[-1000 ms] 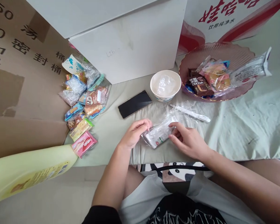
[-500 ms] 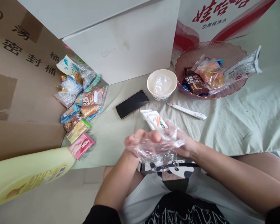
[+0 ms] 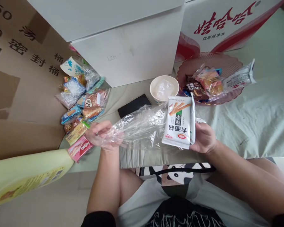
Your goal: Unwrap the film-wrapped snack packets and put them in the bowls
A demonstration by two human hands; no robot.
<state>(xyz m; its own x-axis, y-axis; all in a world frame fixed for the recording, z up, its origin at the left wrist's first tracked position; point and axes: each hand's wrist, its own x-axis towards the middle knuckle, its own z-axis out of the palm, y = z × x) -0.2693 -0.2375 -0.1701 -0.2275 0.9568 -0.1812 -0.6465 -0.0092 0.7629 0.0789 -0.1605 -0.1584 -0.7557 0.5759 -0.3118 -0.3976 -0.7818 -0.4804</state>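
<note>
My right hand holds a white snack packet upright, its printed face toward me. My left hand grips one end of a clear plastic bag, which stretches across to the packet and partly wraps it. Both hands hover above the pale green cloth in front of my lap. A white bowl with crumpled plastic inside stands just behind the packet, and a black phone lies partly hidden behind the bag.
A pink scalloped tray with wrapped snacks sits at the back right. A pile of small snack packets lies at the left beside a cardboard box. A white box stands behind. A yellow package lies at the lower left.
The hands have lifted and spread apart: the right raised the white packet upright, the left pulled the clear bag out to the left. The white pen-like stick is now hidden.
</note>
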